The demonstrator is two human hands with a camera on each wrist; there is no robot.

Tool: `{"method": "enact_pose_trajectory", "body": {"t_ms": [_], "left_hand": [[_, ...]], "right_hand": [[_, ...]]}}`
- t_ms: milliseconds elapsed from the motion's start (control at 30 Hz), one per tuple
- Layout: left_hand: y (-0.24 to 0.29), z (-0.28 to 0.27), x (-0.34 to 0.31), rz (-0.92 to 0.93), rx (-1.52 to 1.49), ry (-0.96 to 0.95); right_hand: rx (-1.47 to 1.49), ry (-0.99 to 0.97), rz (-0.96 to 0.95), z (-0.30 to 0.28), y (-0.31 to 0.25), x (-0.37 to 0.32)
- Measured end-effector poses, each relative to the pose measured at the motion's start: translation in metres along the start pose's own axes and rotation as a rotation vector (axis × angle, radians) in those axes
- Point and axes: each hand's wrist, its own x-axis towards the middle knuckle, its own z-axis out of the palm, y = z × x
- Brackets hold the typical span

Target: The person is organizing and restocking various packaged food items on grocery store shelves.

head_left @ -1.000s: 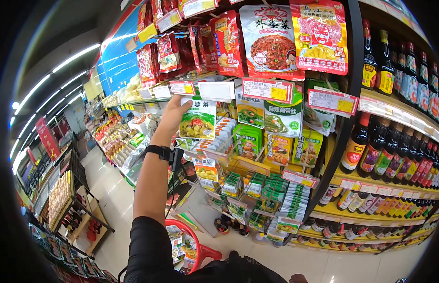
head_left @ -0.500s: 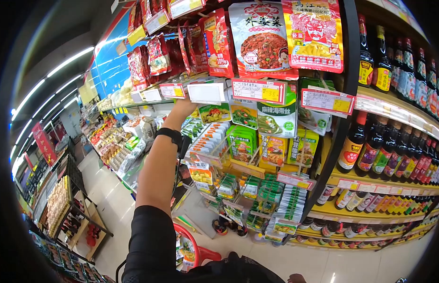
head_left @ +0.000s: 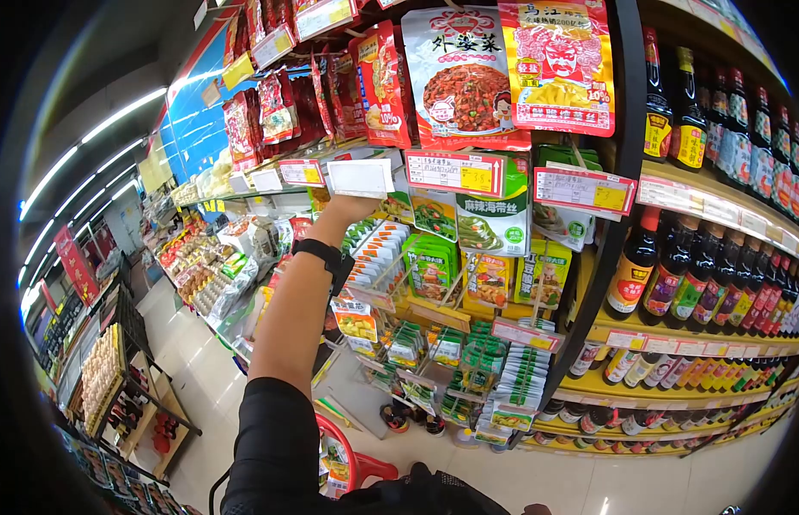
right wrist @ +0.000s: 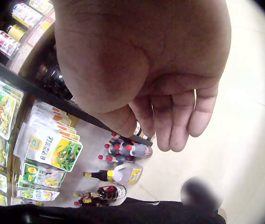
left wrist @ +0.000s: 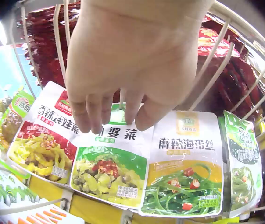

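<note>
My left hand (head_left: 352, 209) reaches up into a wire rack, its fingers hidden behind a white price tag (head_left: 359, 178) in the head view. In the left wrist view the left hand (left wrist: 116, 123) pinches the top edge of a green-and-white pickled vegetable packet (left wrist: 109, 172). That packet hangs in a row between a similar packet (left wrist: 41, 149) and a seaweed strip packet (left wrist: 181, 177). My right hand (right wrist: 156, 135) hangs low over the floor with fingers loosely curled and nothing in it.
Hanging snack packets fill the wire rack (head_left: 434, 283). Shelves of soy sauce bottles (head_left: 700, 283) stand to the right. A red shopping basket (head_left: 357, 463) sits on the floor below my arm. Several bottles (right wrist: 123, 149) stand at the rack's foot. An aisle (head_left: 202, 369) runs to the left.
My left hand has risen and pushed in behind the price tags, carrying the packet from in front of the rack into the hanging row.
</note>
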Motion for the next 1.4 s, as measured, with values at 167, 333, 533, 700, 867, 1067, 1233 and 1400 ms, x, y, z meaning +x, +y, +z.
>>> {"method": "enact_pose_trajectory", "body": {"t_ms": [167,333,533,700,867,1067,1233,1400], "left_hand": [[-0.04,0.046,0.028,0.229,-0.052,0.109],[-0.027,0.04,0.023,0.15,0.031,-0.113],[-0.004,0.018,0.004,0.094,-0.009,-0.222],[-0.007,0.003,-0.028,-0.031,-0.188,-0.206],[-0.003,-0.019,-0.104,-0.089,-0.613,-0.009],[-0.047,-0.021,-0.254,-0.38,-0.824,0.206],[-0.071,0.033,-0.429,-1.025,-0.809,0.314],[-0.043,0.079,-0.559,-1.495,-1.049,0.353]], "right_hand": [[-0.117,-0.043,-0.042,-0.004,0.003,0.009],[-0.006,-0.007,-0.021,-0.004,0.001,0.004],[0.132,0.003,0.014,0.0,0.013,0.006],[0.105,-0.027,0.001,-0.003,0.021,0.008],[0.008,-0.032,0.008,-0.014,0.001,0.008],[-0.01,-0.091,-0.038,-0.029,-0.009,0.015],[0.079,-0.155,0.08,-0.039,-0.025,0.037],[-0.048,-0.119,0.101,-0.047,-0.063,0.043]]}}
